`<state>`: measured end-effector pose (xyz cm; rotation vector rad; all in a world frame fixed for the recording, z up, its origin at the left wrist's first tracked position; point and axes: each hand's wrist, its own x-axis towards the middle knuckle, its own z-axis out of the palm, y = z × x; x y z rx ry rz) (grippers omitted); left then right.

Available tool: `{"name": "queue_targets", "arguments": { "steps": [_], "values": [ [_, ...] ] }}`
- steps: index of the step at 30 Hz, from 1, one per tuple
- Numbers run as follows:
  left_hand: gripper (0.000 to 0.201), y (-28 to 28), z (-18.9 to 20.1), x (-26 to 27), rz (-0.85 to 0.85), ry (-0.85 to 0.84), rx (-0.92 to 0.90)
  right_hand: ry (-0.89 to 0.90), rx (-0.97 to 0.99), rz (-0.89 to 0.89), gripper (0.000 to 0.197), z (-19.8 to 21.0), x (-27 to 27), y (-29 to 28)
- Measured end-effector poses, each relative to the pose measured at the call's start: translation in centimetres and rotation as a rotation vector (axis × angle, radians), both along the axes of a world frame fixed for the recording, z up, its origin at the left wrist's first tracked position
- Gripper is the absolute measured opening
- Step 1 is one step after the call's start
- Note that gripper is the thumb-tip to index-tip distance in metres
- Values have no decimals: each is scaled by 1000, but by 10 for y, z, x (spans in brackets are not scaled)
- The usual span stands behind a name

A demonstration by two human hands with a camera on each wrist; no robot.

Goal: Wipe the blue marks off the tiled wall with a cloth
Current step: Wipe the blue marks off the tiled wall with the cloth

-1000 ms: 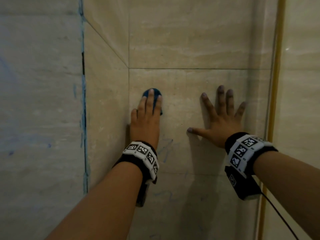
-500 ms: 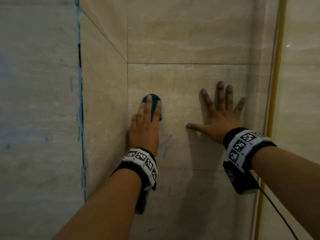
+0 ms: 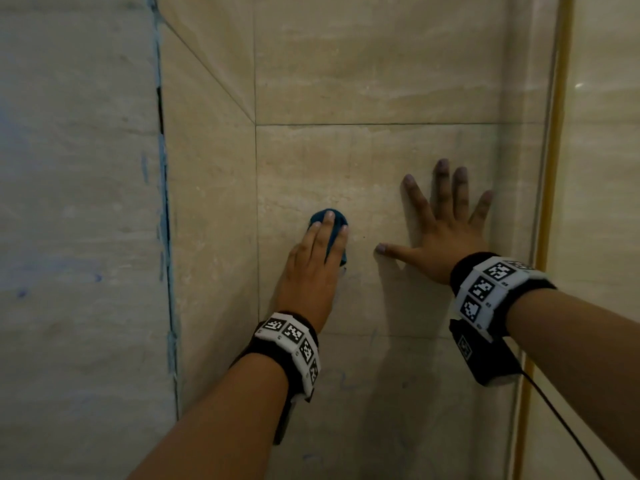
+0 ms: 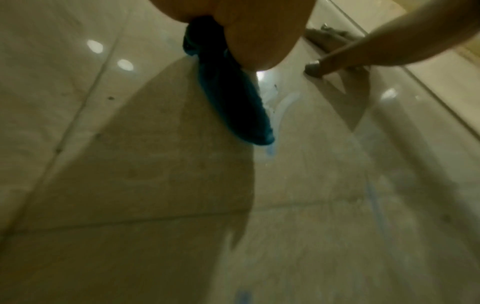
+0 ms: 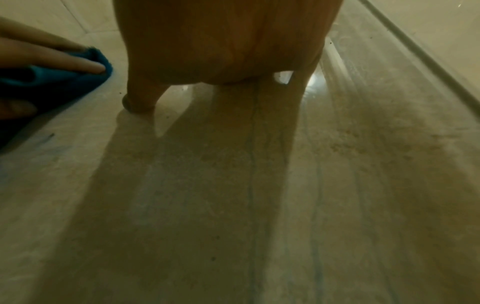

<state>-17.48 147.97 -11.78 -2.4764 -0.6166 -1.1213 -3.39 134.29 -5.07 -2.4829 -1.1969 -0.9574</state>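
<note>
The tiled wall (image 3: 381, 81) fills what I see, beige stone tiles meeting in a corner to the left, with a thin yellow strip (image 3: 556, 202) running up the right side. On the nearer wall face at far left, a blue line (image 3: 165, 216) follows the vertical joint, with small blue smudges beside it.

My right hand (image 3: 446, 237) lies flat on the wall to the right, fingers spread wide and straight, thumb stretched out to the left; it holds nothing. My left hand (image 3: 313, 268) is just left of it, fingers straight and close together, pressing the cloth (image 3: 320, 216) against the wall. The cloth is a small blue wad, mostly hidden under my fingers, showing past the fingertips and along the right edge of the hand; in the left wrist view it hangs down below the palm, touching the tile.

Faint blue marks (image 4: 270, 151) show on the tile just below the cloth, and more pale blue streaks (image 3: 343, 381) lie lower, near my left wrist.
</note>
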Motion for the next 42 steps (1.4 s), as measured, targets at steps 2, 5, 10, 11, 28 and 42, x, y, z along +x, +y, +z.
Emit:
{"name": "queue_targets", "arguments": {
  "steps": [2, 5, 10, 11, 28, 42],
  "values": [
    [78, -1, 8, -1, 13, -18, -64, -2, 0, 1, 109, 0, 0, 0],
    [80, -4, 20, 4, -62, -231, -145, -1, -3, 5, 109, -1, 1, 0],
    [84, -8, 23, 24, -246, -211, 57, -32, 13, 3, 109, -3, 5, 2],
    [86, -7, 18, 28, -262, -172, 113, -36, 15, 1, 108, -3, 6, 3],
    [82, 7, 19, 36, -121, -68, 340, -76, 71, 27, 108, -7, 15, 7],
    [62, 14, -14, 19, -159, 22, 435, -116, 13, -31, 109, -26, 8, -13]
  ]
}}
